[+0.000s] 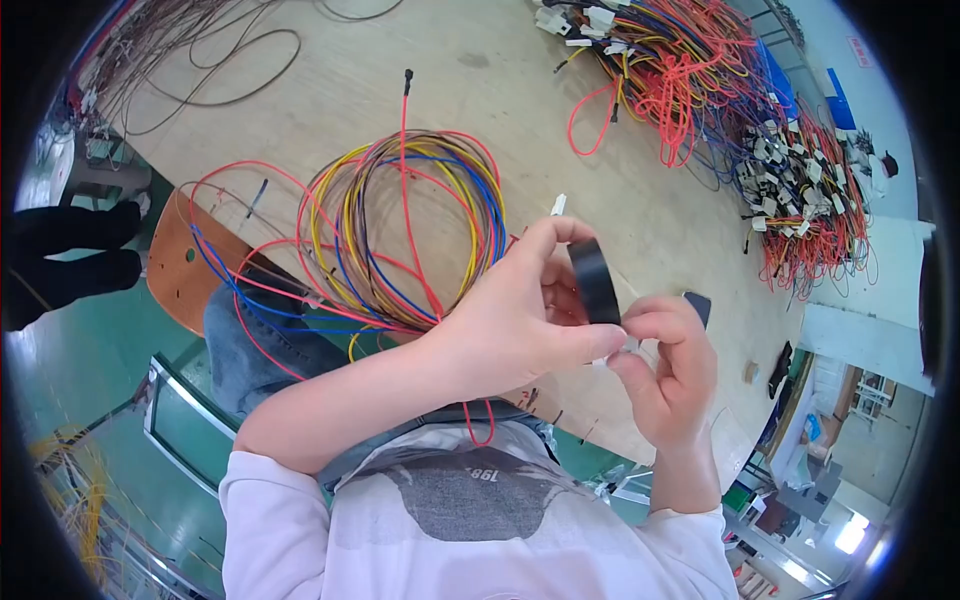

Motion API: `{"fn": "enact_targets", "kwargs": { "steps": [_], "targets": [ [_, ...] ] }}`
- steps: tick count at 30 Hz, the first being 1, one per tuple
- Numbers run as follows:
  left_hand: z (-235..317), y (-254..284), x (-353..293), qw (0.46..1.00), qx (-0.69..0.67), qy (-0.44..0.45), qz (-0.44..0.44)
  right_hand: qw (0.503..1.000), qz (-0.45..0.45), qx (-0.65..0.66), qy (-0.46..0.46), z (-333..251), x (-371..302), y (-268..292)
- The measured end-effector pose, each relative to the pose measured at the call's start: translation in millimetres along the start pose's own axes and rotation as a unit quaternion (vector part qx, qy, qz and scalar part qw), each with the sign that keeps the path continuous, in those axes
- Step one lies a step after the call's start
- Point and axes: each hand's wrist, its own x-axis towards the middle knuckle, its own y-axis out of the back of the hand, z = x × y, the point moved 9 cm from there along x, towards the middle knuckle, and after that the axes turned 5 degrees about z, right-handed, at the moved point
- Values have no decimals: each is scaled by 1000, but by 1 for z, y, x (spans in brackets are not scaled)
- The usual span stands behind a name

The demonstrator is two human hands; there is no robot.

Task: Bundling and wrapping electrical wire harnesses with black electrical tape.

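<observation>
The left hand (522, 318) partly hides the black roll (596, 284).

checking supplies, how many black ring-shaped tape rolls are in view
1: the black ring-shaped tape roll in the left hand; others may be hidden beneath the multicoloured wire coil.

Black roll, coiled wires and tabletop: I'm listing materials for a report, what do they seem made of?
Roll: probably plastic tape, its black band smooth and slightly glossy.
Wires: apparently smooth plastic coating, by its bright, even colours; any core is hidden.
Tabletop: perhaps plywood, matte, by its pale tan, blotchy surface.
</observation>
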Motion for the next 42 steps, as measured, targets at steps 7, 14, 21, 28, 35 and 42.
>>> {"fn": "enact_targets", "kwargs": {
  "steps": [7, 14, 21, 28, 35, 42],
  "targets": [
    [14, 9, 6, 996, -82, -6, 20, 999, -11, 3, 37, -4, -1, 0],
    [31, 19, -14, 993, -88, -47, 62, 985, -32, -56, 161, -44, 22, -16],
    [-9, -10, -3, 991, -122, 30, 43, 951, -128, -226, 170, -22, -16, -23],
    [13, 12, 0, 991, -79, -98, 36, 992, 15, -123, -18, 53, -38, 7],
    [71, 10, -53, 991, 71, -114, 12, 967, -52, 203, -145, 0, 9, -28],
    [63, 6, -61, 984, 87, -115, 102, 961, -49, 235, -135, -3, -4, -24]
  ]
}}
